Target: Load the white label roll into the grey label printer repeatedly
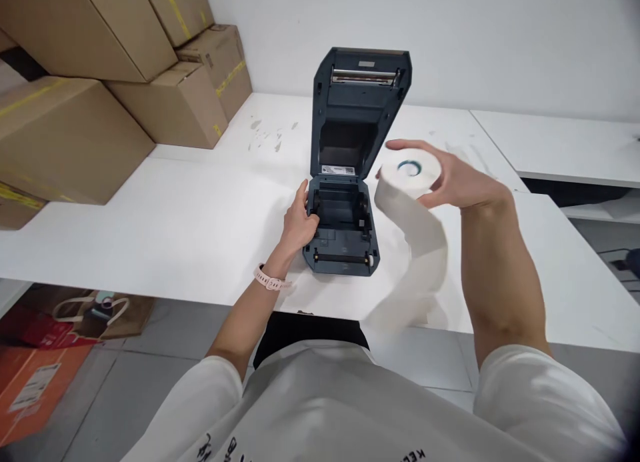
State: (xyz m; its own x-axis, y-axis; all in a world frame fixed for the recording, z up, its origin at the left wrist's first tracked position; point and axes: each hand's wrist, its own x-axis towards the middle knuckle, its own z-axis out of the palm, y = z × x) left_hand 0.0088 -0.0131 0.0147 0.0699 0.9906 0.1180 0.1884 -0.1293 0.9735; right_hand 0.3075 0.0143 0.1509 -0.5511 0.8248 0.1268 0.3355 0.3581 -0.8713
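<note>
1. Boxes [185, 105], cardboard: stacking up at far left, standing on the white table [215, 229].
2. Left hand [297, 225]: grasping the left wall of the printer [345, 242], thumb lying over the rim, fingers bearing on the outside. Good handling, as judged, is calling for firm bracing here, so that the body is not sliding.
3. Printer, dark: sitting mid-table, its hollow facing upward.
4. Lid [327, 109]: standing open at the printer's far end, no hand supporting it; bumping it is probably the thing to avoid.
5. Roller [343, 259]: lying across the printer's near end, best being left free of fingers.
6. Paper roll [393, 175], white: being held just right of the printer, one round end facing upward.
7. Paper strip [425, 249]: hanging loose from the roll, curving toward the near table edge, its end blurring. Slack is inviting creases; keeping it straight and untwisted would be wise.
8. Right hand [460, 179]: grasping the roll around its right side, fingers reaching along the far side, thumb pressing nearer. Even, gentle pressure is suiting paper best.
</note>
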